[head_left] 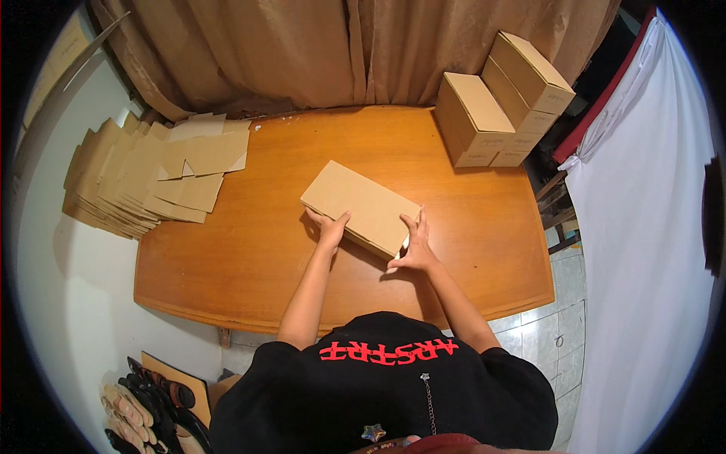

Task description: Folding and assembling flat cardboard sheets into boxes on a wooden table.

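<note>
A closed brown cardboard box (361, 203) lies at an angle on the middle of the wooden table (242, 265). My left hand (327, 228) grips its near left side, thumb up by the lid's edge and fingers around the lower corner. At the right end, my right hand (414, 246) clasps the box, with fingers at the far corner and thumb toward the near one. A small white patch shows between that palm and the box end; what it is I cannot make out.
Flat, folded cardboard pieces (151, 178) are piled at the table's left. Several closed boxes (484, 113) are stacked at the back right. A brown curtain (287, 53) hangs behind, a white cloth (635, 227) at right. Shoes (155, 401) sit lower left.
</note>
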`<state>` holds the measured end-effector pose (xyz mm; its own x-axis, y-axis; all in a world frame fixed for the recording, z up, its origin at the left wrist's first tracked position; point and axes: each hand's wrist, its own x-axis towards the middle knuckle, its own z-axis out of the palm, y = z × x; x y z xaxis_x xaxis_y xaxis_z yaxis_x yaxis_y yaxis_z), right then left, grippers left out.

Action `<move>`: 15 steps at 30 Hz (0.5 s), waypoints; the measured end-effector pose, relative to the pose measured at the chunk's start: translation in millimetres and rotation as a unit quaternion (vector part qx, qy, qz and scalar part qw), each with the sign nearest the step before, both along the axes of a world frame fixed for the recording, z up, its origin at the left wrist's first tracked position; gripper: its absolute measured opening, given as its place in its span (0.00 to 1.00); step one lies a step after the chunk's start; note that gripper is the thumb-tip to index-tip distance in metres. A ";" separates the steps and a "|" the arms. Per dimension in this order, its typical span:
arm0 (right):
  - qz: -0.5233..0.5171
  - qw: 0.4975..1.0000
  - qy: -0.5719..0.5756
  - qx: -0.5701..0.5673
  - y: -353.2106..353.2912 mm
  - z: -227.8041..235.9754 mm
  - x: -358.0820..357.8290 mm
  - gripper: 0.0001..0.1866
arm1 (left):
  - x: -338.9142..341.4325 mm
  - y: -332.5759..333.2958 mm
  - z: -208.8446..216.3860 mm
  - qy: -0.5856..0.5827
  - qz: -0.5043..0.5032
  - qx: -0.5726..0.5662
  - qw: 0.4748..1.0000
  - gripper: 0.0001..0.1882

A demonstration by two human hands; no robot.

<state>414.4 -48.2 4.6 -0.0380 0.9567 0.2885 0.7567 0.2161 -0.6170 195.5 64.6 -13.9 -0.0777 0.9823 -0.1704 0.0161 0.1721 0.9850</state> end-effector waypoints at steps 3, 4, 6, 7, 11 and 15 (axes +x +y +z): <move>-0.025 0.999 0.015 0.040 4.1 -6.3 3.7 0.63 | 21.4 9.9 6.8 -0.038 -0.019 -0.068 0.997 0.59; -0.031 0.996 0.049 0.067 9.2 -5.0 3.5 0.60 | 29.2 11.5 9.8 -0.017 -0.043 -0.047 0.998 0.58; -0.039 0.994 0.056 0.085 17.5 -1.2 6.9 0.59 | 48.5 13.3 15.3 0.003 -0.066 -0.022 0.998 0.57; -0.044 0.992 0.066 0.097 22.0 2.5 8.8 0.58 | 59.2 13.2 16.1 0.054 -0.042 0.005 0.998 0.55; -0.071 0.984 0.064 0.153 37.0 26.0 39.9 0.57 | 106.5 14.7 44.6 0.090 -0.035 0.135 0.986 0.52; -0.142 0.954 0.079 0.253 57.0 94.7 83.8 0.54 | 162.2 29.0 113.0 -0.069 -0.155 0.210 0.963 0.49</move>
